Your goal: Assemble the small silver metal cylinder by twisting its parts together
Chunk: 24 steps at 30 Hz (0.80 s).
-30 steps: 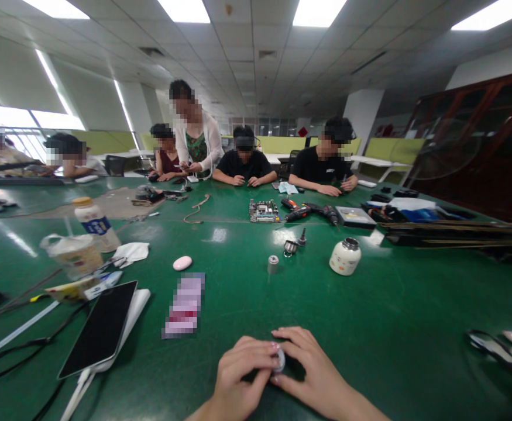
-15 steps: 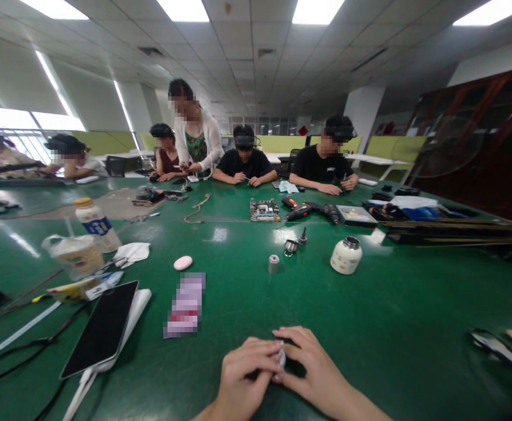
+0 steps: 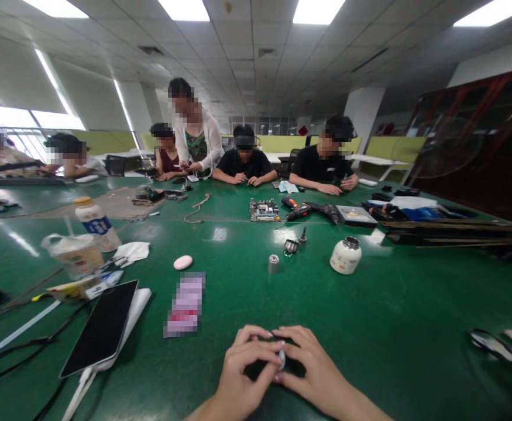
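Observation:
Close together over the near part of the green table (image 3: 370,339), my left hand (image 3: 244,374) and my right hand (image 3: 311,368) meet at the fingertips. Between them is a small pale, silvery round piece (image 3: 281,358), mostly covered by the fingers, so its kind cannot be made out. Thumb and fingers of both hands are bent and closed on it. Farther out stand a small metal cylinder (image 3: 274,264), a dark metal part with a ring (image 3: 290,247) and a small dark pointed part (image 3: 302,236).
At left lie a tablet (image 3: 102,330) with a white cable, a plastic cup (image 3: 74,257) and a bottle (image 3: 95,222). A pink oval object (image 3: 182,262) sits beyond a purple packet (image 3: 186,304). A white jar (image 3: 346,255), power drills (image 3: 311,209) and a circuit board (image 3: 264,210) stand ahead. People sit opposite.
My left hand has shifted slightly, and its index finger is now raised and arched toward the right fingertips. The small piece stays between both hands.

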Each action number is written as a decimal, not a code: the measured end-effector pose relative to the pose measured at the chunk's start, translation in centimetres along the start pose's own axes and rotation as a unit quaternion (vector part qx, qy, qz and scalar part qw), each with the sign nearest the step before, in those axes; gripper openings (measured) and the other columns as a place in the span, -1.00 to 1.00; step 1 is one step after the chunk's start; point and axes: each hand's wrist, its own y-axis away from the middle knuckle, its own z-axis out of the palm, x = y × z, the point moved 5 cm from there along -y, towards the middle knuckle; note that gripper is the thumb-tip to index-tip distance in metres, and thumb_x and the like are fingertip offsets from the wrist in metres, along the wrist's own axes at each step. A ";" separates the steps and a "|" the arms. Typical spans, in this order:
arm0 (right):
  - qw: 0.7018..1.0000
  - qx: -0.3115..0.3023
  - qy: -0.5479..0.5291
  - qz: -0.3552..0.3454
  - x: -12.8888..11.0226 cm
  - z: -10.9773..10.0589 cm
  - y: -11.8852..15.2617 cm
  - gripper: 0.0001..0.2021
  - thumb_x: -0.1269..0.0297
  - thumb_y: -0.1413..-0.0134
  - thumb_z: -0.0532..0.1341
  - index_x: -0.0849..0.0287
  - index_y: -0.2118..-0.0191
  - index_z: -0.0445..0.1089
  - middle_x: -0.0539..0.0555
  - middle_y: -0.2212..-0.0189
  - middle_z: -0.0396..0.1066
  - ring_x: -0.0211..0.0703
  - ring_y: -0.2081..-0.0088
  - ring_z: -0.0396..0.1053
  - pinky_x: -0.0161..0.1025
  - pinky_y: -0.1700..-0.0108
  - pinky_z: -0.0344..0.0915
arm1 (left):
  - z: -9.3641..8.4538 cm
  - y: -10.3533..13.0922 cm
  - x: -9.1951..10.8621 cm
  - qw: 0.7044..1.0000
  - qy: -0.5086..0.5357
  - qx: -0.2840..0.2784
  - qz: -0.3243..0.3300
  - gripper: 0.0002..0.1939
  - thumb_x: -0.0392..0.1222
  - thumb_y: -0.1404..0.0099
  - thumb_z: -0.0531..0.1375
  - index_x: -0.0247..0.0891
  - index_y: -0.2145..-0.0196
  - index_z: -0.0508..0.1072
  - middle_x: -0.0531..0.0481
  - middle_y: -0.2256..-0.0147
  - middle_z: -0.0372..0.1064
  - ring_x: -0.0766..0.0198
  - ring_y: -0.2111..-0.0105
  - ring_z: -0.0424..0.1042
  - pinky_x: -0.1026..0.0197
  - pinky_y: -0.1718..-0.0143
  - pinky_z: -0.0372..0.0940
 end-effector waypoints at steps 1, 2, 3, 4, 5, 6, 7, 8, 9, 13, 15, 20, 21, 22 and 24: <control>1.000 0.000 0.001 0.000 0.0 0.0 0.0 -0.67 0.04 -0.10 0.28 -0.02 0.03 0.48 0.14 -0.08 0.39 0.10 -0.11 0.28 0.09 -0.13 0.19 | 0.0 0.0 0.1 1.000 -0.007 -0.002 0.007 -0.84 -0.38 -0.22 0.26 -0.12 0.34 0.56 -0.01 0.28 0.61 0.10 0.16 0.46 0.02 0.17 0.38; 1.000 0.000 0.003 0.000 0.0 0.0 0.0 -0.67 0.05 -0.10 0.28 -0.02 0.03 0.48 0.14 -0.08 0.39 0.10 -0.11 0.27 0.09 -0.14 0.19 | 0.0 0.0 0.2 1.000 -0.014 -0.003 0.016 -0.83 -0.39 -0.22 0.26 -0.11 0.34 0.56 0.01 0.29 0.61 0.11 0.16 0.46 0.04 0.18 0.38; 1.000 -0.001 0.004 0.001 0.0 0.0 0.0 -0.68 0.06 -0.10 0.28 -0.01 0.02 0.47 0.14 -0.09 0.39 0.10 -0.11 0.27 0.09 -0.14 0.19 | 0.0 0.1 0.3 0.999 -0.019 -0.003 0.026 -0.81 -0.40 -0.22 0.26 -0.11 0.33 0.55 0.03 0.29 0.61 0.13 0.17 0.45 0.05 0.18 0.37; 1.000 -0.001 0.005 0.002 0.0 0.0 0.0 -0.68 0.07 -0.10 0.29 -0.01 0.03 0.48 0.14 -0.09 0.39 0.09 -0.11 0.27 0.09 -0.14 0.19 | 0.0 0.1 0.4 0.999 -0.024 -0.003 0.035 -0.80 -0.42 -0.22 0.25 -0.11 0.32 0.55 0.04 0.30 0.61 0.14 0.17 0.45 0.07 0.18 0.37; 1.000 -0.002 0.005 0.003 0.0 -0.1 0.0 -0.69 0.08 -0.10 0.29 -0.02 0.04 0.48 0.13 -0.09 0.39 0.09 -0.11 0.27 0.08 -0.14 0.19 | 0.0 0.1 0.4 0.999 -0.028 -0.002 0.042 -0.79 -0.43 -0.22 0.25 -0.11 0.31 0.55 0.05 0.30 0.61 0.14 0.18 0.45 0.08 0.18 0.37; 1.000 -0.004 0.004 0.004 0.0 -0.1 0.0 -0.69 0.08 -0.10 0.29 -0.02 0.04 0.48 0.12 -0.09 0.39 0.09 -0.12 0.27 0.08 -0.14 0.18 | 0.0 0.1 0.5 0.998 -0.031 0.000 0.047 -0.79 -0.43 -0.22 0.25 -0.11 0.31 0.54 0.05 0.30 0.61 0.15 0.18 0.45 0.09 0.18 0.37; 1.000 -0.005 0.002 0.005 0.0 -0.1 0.0 -0.69 0.07 -0.10 0.29 -0.03 0.04 0.48 0.12 -0.09 0.39 0.09 -0.12 0.27 0.08 -0.14 0.18 | 0.0 0.1 0.5 0.998 -0.036 0.003 0.047 -0.80 -0.42 -0.22 0.26 -0.11 0.31 0.54 0.06 0.31 0.61 0.15 0.19 0.45 0.09 0.18 0.37; 1.000 -0.005 0.000 0.007 0.0 -0.1 0.0 -0.68 0.06 -0.10 0.29 -0.04 0.03 0.47 0.11 -0.09 0.39 0.09 -0.12 0.27 0.08 -0.14 0.18 | 0.0 0.1 0.5 0.998 -0.040 0.006 0.044 -0.81 -0.42 -0.22 0.26 -0.11 0.31 0.54 0.06 0.33 0.60 0.16 0.20 0.45 0.10 0.19 0.37; 1.000 -0.006 -0.001 0.008 0.0 -0.1 0.0 -0.68 0.05 -0.10 0.29 -0.05 0.02 0.47 0.11 -0.10 0.38 0.09 -0.12 0.26 0.08 -0.14 0.18 | 0.0 0.1 0.4 0.998 -0.043 0.009 0.040 -0.82 -0.40 -0.22 0.27 -0.11 0.32 0.54 0.06 0.35 0.60 0.16 0.21 0.45 0.10 0.20 0.36; 1.000 -0.007 -0.002 0.009 -0.1 -0.2 0.0 -0.67 0.06 -0.10 0.28 -0.05 0.00 0.46 0.11 -0.10 0.38 0.09 -0.12 0.26 0.08 -0.14 0.18 | 0.0 0.3 0.3 0.998 -0.052 0.008 0.030 -0.84 -0.38 -0.22 0.28 -0.11 0.31 0.54 0.05 0.35 0.59 0.15 0.20 0.44 0.10 0.20 0.36; 1.000 -0.004 -0.005 0.007 -0.2 -0.2 0.0 -0.65 0.09 -0.09 0.30 -0.04 -0.01 0.45 0.12 -0.09 0.38 0.08 -0.11 0.27 0.07 -0.14 0.18 | 0.0 0.3 0.2 0.998 -0.054 0.010 0.022 -0.82 -0.37 -0.22 0.27 -0.12 0.24 0.53 0.01 0.28 0.59 0.12 0.15 0.43 0.06 0.15 0.37; 1.000 0.000 -0.004 0.009 -0.3 -0.2 -0.1 -0.65 0.09 -0.08 0.30 -0.02 0.00 0.46 0.13 -0.08 0.39 0.08 -0.10 0.28 0.06 -0.13 0.20 | 0.2 0.0 -0.8 0.995 -0.078 -0.015 -0.061 -0.70 -0.29 -0.22 0.27 -0.05 0.09 0.52 -0.08 -0.02 0.45 0.01 -0.06 0.27 -0.20 -0.04 0.28; 1.000 -0.001 -0.003 0.009 -0.3 -0.2 -0.1 -0.64 0.08 -0.09 0.30 -0.01 -0.01 0.46 0.14 -0.08 0.39 0.09 -0.10 0.28 0.07 -0.12 0.20 | 0.3 -0.1 -1.0 0.994 -0.078 -0.025 -0.078 -0.73 -0.28 -0.22 0.27 -0.02 0.13 0.54 -0.06 -0.05 0.42 0.00 -0.09 0.25 -0.23 -0.06 0.26; 1.000 -0.001 -0.002 0.008 -0.3 -0.2 -0.1 -0.64 0.07 -0.09 0.29 -0.02 -0.02 0.45 0.14 -0.08 0.39 0.09 -0.10 0.28 0.07 -0.12 0.20 | 0.3 -0.1 -1.2 0.992 -0.076 -0.033 -0.090 -0.77 -0.28 -0.22 0.27 0.00 0.18 0.57 -0.04 -0.06 0.41 -0.01 -0.10 0.22 -0.25 -0.07 0.25; 1.000 -0.002 -0.001 0.006 -0.3 -0.2 0.0 -0.64 0.07 -0.11 0.28 -0.03 -0.02 0.45 0.14 -0.08 0.39 0.10 -0.10 0.28 0.09 -0.12 0.19 | 0.4 -0.1 -1.4 0.992 -0.069 -0.040 -0.100 -0.81 -0.27 -0.23 0.27 0.01 0.24 0.59 -0.04 -0.06 0.41 -0.02 -0.11 0.20 -0.27 -0.08 0.23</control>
